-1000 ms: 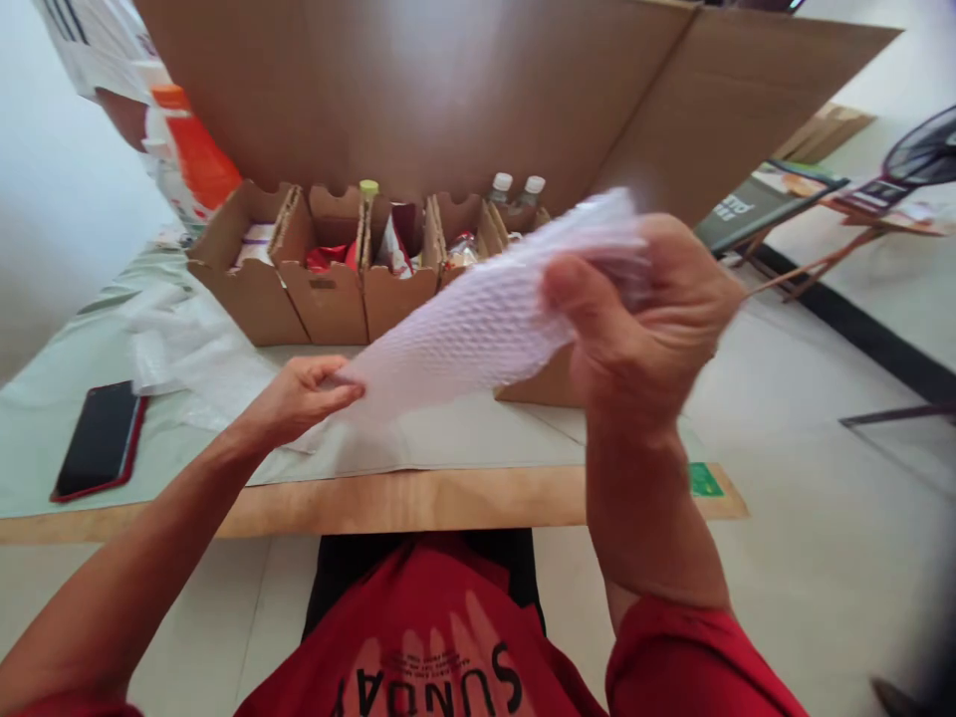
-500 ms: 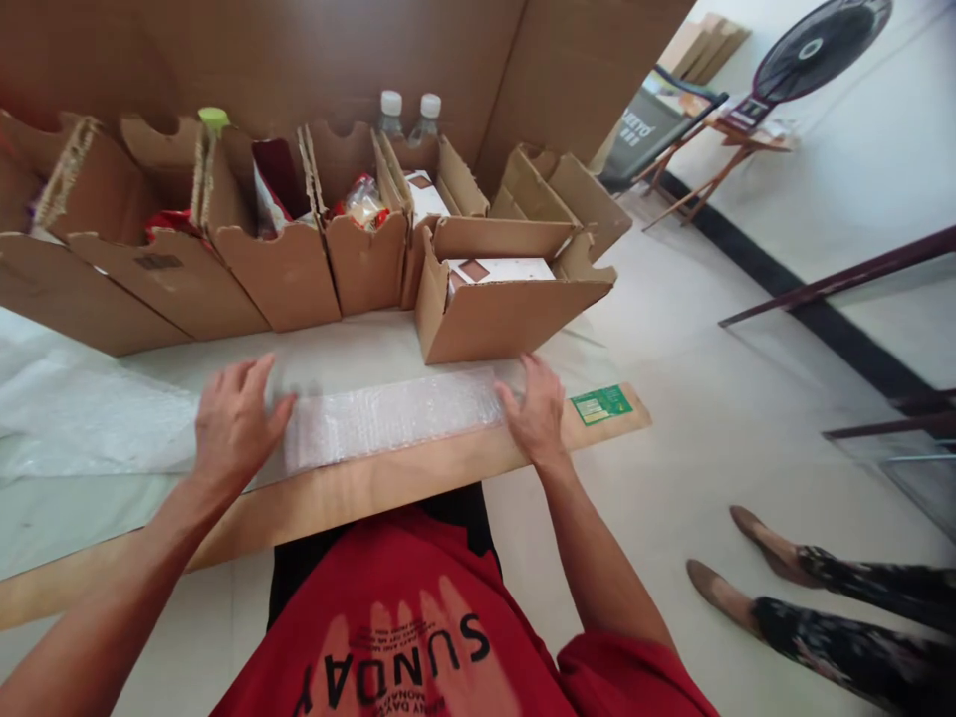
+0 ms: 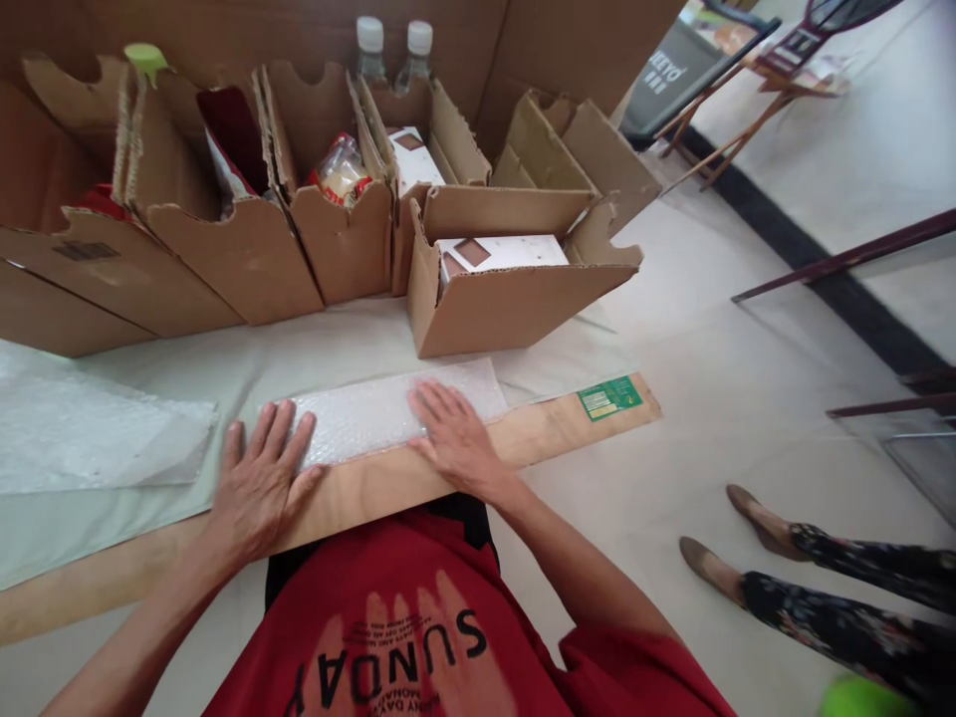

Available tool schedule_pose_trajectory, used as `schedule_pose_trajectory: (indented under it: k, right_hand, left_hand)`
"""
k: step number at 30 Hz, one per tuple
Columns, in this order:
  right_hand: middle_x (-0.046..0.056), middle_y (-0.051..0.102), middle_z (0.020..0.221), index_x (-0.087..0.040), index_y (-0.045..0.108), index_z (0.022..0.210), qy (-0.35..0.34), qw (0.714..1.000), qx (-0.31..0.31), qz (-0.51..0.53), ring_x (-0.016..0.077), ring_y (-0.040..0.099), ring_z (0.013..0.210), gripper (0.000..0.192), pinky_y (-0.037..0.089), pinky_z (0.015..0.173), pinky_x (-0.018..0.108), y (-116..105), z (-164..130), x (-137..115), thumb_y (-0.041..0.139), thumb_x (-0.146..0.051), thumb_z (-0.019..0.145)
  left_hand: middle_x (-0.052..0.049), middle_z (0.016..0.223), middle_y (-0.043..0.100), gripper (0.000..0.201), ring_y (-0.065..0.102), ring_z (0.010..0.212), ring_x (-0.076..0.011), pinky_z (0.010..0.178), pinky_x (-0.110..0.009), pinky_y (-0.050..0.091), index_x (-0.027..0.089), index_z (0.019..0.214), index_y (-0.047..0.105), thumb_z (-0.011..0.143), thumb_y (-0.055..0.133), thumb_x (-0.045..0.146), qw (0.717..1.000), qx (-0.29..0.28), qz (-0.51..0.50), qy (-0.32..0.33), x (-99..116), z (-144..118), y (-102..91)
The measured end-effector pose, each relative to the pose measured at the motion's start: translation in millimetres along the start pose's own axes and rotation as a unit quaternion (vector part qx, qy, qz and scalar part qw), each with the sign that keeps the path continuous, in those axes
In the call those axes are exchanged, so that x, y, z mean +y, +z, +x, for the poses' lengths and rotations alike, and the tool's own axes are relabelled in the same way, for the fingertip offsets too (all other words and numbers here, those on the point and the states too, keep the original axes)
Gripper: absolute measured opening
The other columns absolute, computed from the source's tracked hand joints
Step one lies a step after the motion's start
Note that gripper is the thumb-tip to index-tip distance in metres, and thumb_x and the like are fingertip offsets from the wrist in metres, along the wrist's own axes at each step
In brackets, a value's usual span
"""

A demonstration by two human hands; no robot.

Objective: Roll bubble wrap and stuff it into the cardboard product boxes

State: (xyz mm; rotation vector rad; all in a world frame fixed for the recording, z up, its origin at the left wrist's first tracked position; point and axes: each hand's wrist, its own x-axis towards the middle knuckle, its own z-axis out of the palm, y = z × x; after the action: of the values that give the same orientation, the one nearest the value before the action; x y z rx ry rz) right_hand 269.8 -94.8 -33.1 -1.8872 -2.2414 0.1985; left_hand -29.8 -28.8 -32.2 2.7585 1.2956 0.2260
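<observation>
A big brown cardboard wall point(image 3: 246, 30) stands at the back of the long wooden counter point(image 3: 538, 438) with its pale green cover. In front of the wall is a row of open brown cardboard boxes point(image 3: 246, 249) with packets inside. One more open brown cardboard box point(image 3: 508, 299) sits nearer, and a white flat box with a brown square point(image 3: 500, 251) lies in it. Two clear plastic bottles with white caps point(image 3: 392, 50) stand behind the row. A white bubble wrap sheet point(image 3: 365, 418) lies flat near the front edge of the counter. The left hand point(image 3: 261, 478) is spread wide, pressing flat on the left end of the sheet. The right hand point(image 3: 452, 438) is spread too, flat on the middle of the sheet. Another person's feet in brown shoes point(image 3: 739, 528) are on the floor to the right.
</observation>
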Motion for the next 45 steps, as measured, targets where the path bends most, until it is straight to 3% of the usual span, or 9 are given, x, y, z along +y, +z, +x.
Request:
schedule_pose_trajectory:
  k: [5, 9, 17, 22, 29, 32, 37, 41, 45]
  right_hand:
    - [0.017, 0.057, 0.153, -0.013, 0.062, 0.142, 0.212, 0.973, 0.082, -0.050, 0.0327, 0.049, 0.142, 0.048, 0.037, 0.113, 0.050, -28, -44, 72, 0.041, -0.038, 0.106]
    - [0.016, 0.071, 0.130, -0.015, 0.072, 0.121, 0.225, 0.964, 0.142, -0.028, 0.0332, 0.060, 0.123, 0.036, 0.042, 0.103, 0.048, -44, -29, 85, 0.047, -0.034, 0.103]
    - [0.011, 0.074, 0.102, -0.018, 0.068, 0.084, 0.234, 0.957, 0.107, 0.131, 0.0275, 0.065, 0.098, 0.013, 0.048, 0.088, 0.040, -48, 3, 57, 0.060, -0.025, 0.090]
    - [0.000, 0.068, 0.080, -0.020, 0.067, 0.120, 0.224, 0.906, 0.099, 0.345, 0.0165, 0.061, 0.071, 0.032, 0.050, 0.072, 0.029, -63, -56, 23, 0.063, -0.028, 0.089]
    - [-0.002, 0.067, 0.082, -0.026, 0.061, 0.145, 0.188, 0.846, 0.004, 0.498, 0.0135, 0.053, 0.065, 0.055, 0.047, 0.066, 0.027, -26, -84, -55, 0.061, -0.025, 0.091]
    - [-0.002, 0.063, 0.073, -0.023, 0.077, 0.118, 0.214, 0.818, -0.010, 0.534, 0.0127, 0.049, 0.061, 0.031, 0.043, 0.061, 0.026, -15, -84, -67, 0.063, -0.030, 0.091]
    - [0.000, 0.068, 0.078, -0.021, 0.076, 0.108, 0.267, 0.672, -0.014, 0.690, 0.0123, 0.056, 0.063, 0.033, 0.046, 0.062, 0.025, -20, -72, -66, 0.070, -0.047, 0.089]
    - [0.008, 0.075, 0.092, -0.020, 0.070, 0.111, 0.253, 0.586, -0.009, 0.770, 0.0198, 0.071, 0.079, 0.049, 0.053, 0.064, 0.028, -23, -52, -62, 0.066, -0.064, 0.090]
    - [0.010, 0.077, 0.105, -0.022, 0.050, 0.146, 0.233, 0.670, 0.032, 0.704, 0.0199, 0.073, 0.081, 0.061, 0.056, 0.066, 0.030, -25, -41, -55, 0.058, -0.058, 0.097]
  left_hand:
    - [-0.019, 0.165, 0.040, 0.057, 0.031, 0.156, -0.0381, 0.125, -0.064, 0.017, 0.020, 0.152, 0.050, 0.106, 0.029, 0.045, 0.999, 0.006, -0.047, -0.015, -8, -2, -8.0]
    - [-0.026, 0.140, 0.058, 0.056, 0.054, 0.131, -0.0416, 0.107, -0.060, 0.043, 0.014, 0.147, 0.052, 0.101, 0.045, 0.046, 0.987, 0.103, -0.037, -0.120, -8, 4, -14.5]
    - [-0.013, 0.091, 0.070, 0.027, 0.063, 0.088, -0.0304, 0.080, -0.044, 0.049, 0.020, 0.087, 0.066, 0.093, 0.047, 0.038, 0.979, 0.057, -0.029, -0.191, -6, 12, -26.1]
    - [-0.008, 0.093, 0.075, 0.025, 0.068, 0.078, -0.0270, 0.075, -0.041, 0.051, 0.022, 0.105, 0.067, 0.090, 0.054, 0.037, 0.965, 0.113, -0.114, -0.208, -9, 44, -54.7]
    - [-0.022, 0.146, 0.060, 0.063, 0.052, 0.139, -0.0395, 0.116, -0.058, 0.039, 0.012, 0.148, 0.051, 0.089, 0.062, 0.031, 0.979, 0.175, -0.100, -0.018, 20, 143, -57.2]
    - [-0.018, 0.155, 0.054, 0.062, 0.043, 0.150, -0.0348, 0.123, -0.058, 0.033, 0.017, 0.153, 0.046, 0.091, 0.056, 0.024, 0.973, 0.138, -0.178, 0.057, 23, 107, -47.5]
    - [-0.012, 0.160, 0.050, 0.072, 0.043, 0.151, -0.0324, 0.119, -0.054, 0.044, 0.029, 0.159, 0.039, 0.090, 0.059, 0.030, 0.932, -0.083, -0.316, 0.157, 40, -12, -50.9]
    - [-0.014, 0.135, 0.070, 0.052, 0.066, 0.125, -0.0304, 0.107, -0.050, 0.053, 0.023, 0.143, 0.058, 0.093, 0.060, 0.036, 0.948, 0.001, -0.318, 0.027, 63, -27, -36.5]
    - [-0.006, 0.092, 0.078, 0.048, 0.073, 0.084, -0.0222, 0.081, -0.036, 0.057, 0.017, 0.137, 0.060, 0.095, 0.052, 0.038, 0.927, 0.017, -0.322, -0.190, 64, 14, -22.2]
